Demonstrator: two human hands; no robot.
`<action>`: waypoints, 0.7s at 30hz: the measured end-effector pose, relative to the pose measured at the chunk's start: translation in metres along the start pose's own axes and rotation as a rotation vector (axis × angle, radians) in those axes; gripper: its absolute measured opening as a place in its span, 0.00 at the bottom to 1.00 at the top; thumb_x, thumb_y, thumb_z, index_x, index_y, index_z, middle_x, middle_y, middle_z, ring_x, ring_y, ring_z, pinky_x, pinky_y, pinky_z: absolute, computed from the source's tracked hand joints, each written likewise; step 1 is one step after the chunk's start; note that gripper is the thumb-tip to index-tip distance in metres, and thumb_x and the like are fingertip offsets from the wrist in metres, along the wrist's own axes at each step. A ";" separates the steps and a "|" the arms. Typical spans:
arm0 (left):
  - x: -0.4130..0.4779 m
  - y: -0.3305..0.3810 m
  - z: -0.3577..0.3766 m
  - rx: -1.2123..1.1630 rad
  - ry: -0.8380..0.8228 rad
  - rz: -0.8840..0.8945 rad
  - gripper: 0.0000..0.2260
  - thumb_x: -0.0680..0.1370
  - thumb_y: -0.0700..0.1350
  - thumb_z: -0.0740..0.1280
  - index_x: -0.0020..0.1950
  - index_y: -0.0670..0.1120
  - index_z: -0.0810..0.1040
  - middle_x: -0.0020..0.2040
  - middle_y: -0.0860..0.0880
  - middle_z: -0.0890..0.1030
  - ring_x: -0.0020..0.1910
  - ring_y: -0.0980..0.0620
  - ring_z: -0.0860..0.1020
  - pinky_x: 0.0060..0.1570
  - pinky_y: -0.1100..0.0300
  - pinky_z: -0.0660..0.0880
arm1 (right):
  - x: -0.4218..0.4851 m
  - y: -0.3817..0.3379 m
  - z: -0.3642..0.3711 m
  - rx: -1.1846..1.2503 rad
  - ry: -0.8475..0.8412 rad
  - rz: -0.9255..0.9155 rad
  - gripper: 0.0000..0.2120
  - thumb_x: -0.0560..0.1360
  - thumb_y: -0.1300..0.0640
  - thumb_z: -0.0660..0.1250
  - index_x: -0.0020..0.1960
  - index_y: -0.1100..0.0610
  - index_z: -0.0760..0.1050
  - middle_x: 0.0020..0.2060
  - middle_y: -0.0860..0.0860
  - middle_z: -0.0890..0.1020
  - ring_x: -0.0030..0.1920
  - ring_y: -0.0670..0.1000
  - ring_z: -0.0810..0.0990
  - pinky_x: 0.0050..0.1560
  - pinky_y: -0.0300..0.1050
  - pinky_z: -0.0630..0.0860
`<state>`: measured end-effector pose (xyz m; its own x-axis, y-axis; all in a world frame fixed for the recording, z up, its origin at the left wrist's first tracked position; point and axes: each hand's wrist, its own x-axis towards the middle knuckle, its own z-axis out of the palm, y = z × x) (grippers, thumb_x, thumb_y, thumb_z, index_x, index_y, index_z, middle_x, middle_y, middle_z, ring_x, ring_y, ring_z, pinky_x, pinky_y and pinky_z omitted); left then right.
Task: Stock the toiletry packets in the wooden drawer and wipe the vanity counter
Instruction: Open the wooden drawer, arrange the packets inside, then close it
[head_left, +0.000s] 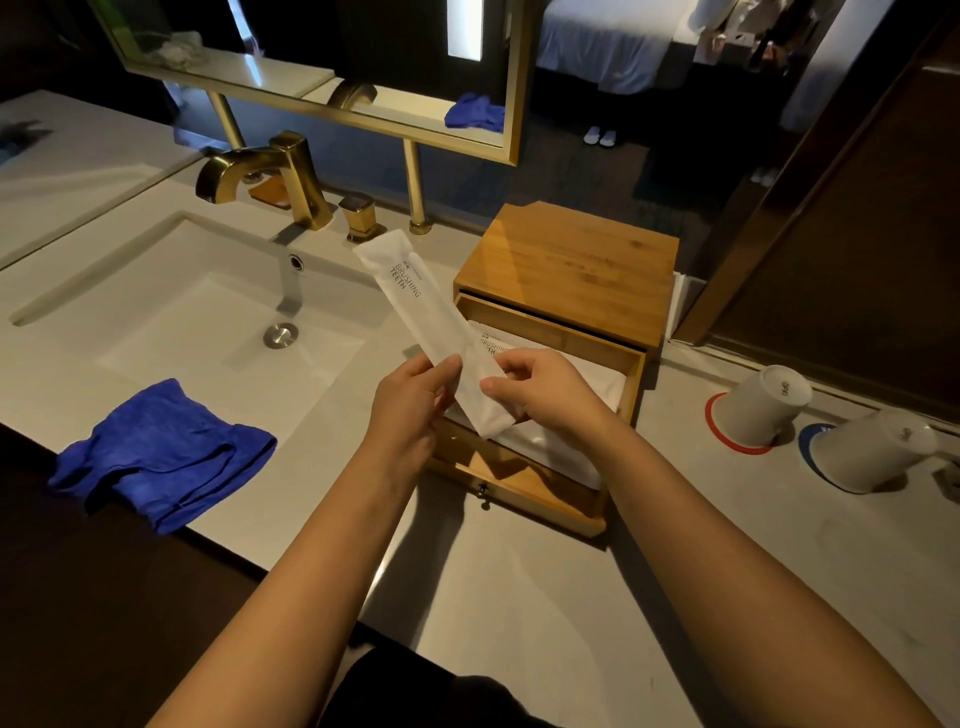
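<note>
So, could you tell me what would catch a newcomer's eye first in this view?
Probably the long white paper packet printed BRUSHING TEETH, held at its lower end by the left hand and right hand above the open wooden drawer at centre. Next, the crumpled blue cloth at the counter's front edge beside the white sink, and the gold faucet behind it.

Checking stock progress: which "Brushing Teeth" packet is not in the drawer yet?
The long white packet gripped by both the left hand and right hand; the other packet lies inside the open wooden drawer.
</note>
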<state>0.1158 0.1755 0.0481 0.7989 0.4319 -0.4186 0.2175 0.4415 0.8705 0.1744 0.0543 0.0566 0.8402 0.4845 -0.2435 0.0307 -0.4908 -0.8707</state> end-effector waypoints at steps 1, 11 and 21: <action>0.000 0.000 -0.001 0.034 -0.007 0.013 0.10 0.76 0.42 0.66 0.57 0.44 0.79 0.54 0.45 0.81 0.54 0.46 0.80 0.55 0.49 0.78 | -0.001 -0.001 -0.003 -0.030 -0.001 -0.017 0.08 0.75 0.58 0.67 0.53 0.56 0.79 0.46 0.57 0.80 0.42 0.50 0.79 0.39 0.38 0.75; 0.031 -0.006 -0.053 0.683 0.191 0.227 0.16 0.76 0.41 0.66 0.63 0.46 0.76 0.60 0.46 0.79 0.59 0.48 0.77 0.58 0.55 0.75 | -0.014 0.017 -0.069 -0.151 -0.076 0.095 0.08 0.74 0.59 0.68 0.52 0.57 0.81 0.45 0.51 0.82 0.46 0.52 0.80 0.44 0.43 0.77; 0.033 -0.016 -0.048 0.726 0.107 0.193 0.13 0.78 0.45 0.62 0.59 0.43 0.79 0.42 0.53 0.79 0.39 0.57 0.74 0.37 0.65 0.71 | -0.027 0.041 -0.085 -0.428 -0.327 0.190 0.05 0.75 0.59 0.67 0.47 0.58 0.82 0.34 0.42 0.78 0.35 0.45 0.76 0.37 0.35 0.71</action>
<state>0.1119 0.2202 0.0076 0.8096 0.5391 -0.2320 0.4231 -0.2621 0.8674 0.1993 -0.0400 0.0640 0.6434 0.5245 -0.5576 0.1692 -0.8079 -0.5645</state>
